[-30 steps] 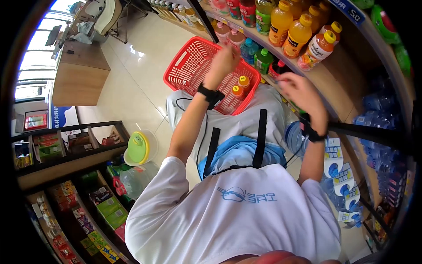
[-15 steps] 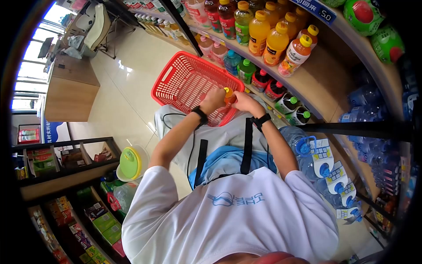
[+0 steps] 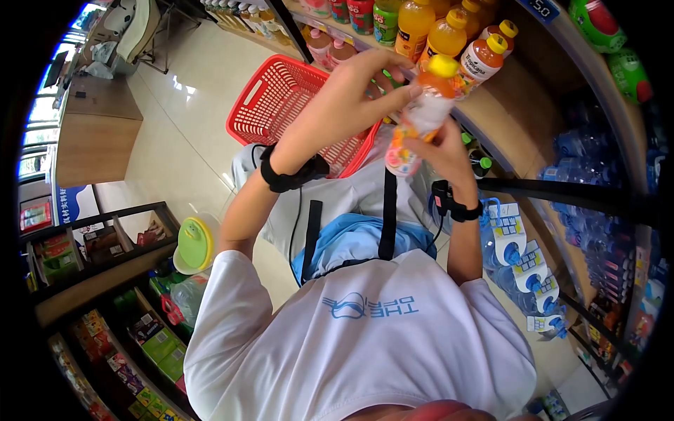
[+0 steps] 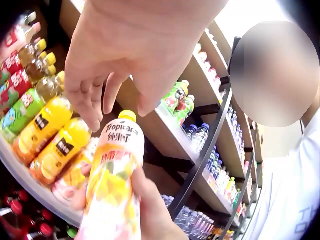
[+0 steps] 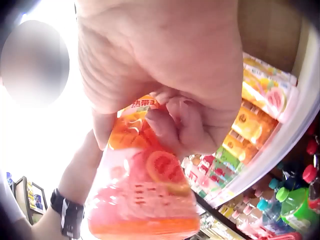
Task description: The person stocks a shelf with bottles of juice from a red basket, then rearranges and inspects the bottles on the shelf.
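A Tropicana bottle [image 3: 421,116] with a yellow cap is held tilted in front of the shelf, blurred in the head view. The right hand [image 3: 446,158] grips its lower part; in the right wrist view the curled fingers of the right hand [image 5: 170,85] lie against the bottle [image 5: 145,190]. The left hand [image 3: 351,91] is raised beside the bottle's upper end. In the left wrist view the left hand [image 4: 135,55], fingers loosely extended, hangs above the capped bottle [image 4: 112,190] with a gap between. The red basket [image 3: 246,105] is partly hidden by the left arm.
A shelf [image 3: 523,105] with juice bottles [image 3: 418,24] runs along the right. Large water bottles [image 3: 526,266] stand right of the body. A green-lidded tub [image 3: 195,242] and low snack racks are at the left. The basket is on the floor ahead.
Half a second ago both hands were low at an orange bottle by the basket. Now they are raised toward the shelf, with a bottle in the right hand and the left hand apart from it.
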{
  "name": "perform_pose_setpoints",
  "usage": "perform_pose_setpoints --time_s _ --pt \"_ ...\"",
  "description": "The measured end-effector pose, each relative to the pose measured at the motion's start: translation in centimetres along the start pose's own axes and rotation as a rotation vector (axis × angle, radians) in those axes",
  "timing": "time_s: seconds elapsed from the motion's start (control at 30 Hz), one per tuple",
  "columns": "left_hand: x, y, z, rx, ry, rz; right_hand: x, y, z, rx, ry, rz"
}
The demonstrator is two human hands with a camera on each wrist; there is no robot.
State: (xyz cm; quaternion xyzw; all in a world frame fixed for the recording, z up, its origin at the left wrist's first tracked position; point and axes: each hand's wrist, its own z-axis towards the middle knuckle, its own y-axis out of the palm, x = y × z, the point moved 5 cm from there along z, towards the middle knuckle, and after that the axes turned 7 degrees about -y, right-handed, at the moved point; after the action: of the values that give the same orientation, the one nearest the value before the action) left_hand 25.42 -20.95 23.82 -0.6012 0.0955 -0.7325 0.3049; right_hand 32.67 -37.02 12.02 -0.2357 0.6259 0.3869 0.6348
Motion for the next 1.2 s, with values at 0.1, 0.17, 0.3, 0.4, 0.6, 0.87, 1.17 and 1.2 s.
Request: perform_pose_setpoints --time_s 0.1,0.17,0.3,0.4,0.6,0.87,1.17,1.2 --pt "-2.4 3.6 -0.6 -0.220 -0.203 -0.269 -0.8 -3.2 -2.0 0.141 0.002 0.032" --pt "-3.5 6.0 -1.9 -0.265 -0.165 -0.229 -0.9 -6.1 -3.3 0.242 0.098 -0.054" --pt "-3.2 10.2 -3.9 -0.425 -0.275 -0.324 -3.1 -6.1 -3.7 0.175 -0.062 0.135" --pt "-3.3 12.1 -4.1 -0.446 -0.253 -0.414 -3.8 -6.3 -3.7 0.101 -0.118 0.176" --pt "-2.3 12.7 -3.2 -0.280 -0.092 -0.165 -4.7 -8.3 -5.2 0.394 -0.113 -0.055" --pt "-2.8 14.0 -0.7 -0.211 -0.112 -0.144 -9.5 -13.4 -3.9 0.563 -0.187 -0.473" --pt "-9.9 15.5 3.9 -0.008 -0.211 -0.228 -7.1 -21.1 4.4 0.580 -0.221 -0.787" --pt "-10.2 15.8 4.2 -0.004 -0.187 -0.225 -5.9 -22.0 5.6 0.546 -0.221 -0.701"
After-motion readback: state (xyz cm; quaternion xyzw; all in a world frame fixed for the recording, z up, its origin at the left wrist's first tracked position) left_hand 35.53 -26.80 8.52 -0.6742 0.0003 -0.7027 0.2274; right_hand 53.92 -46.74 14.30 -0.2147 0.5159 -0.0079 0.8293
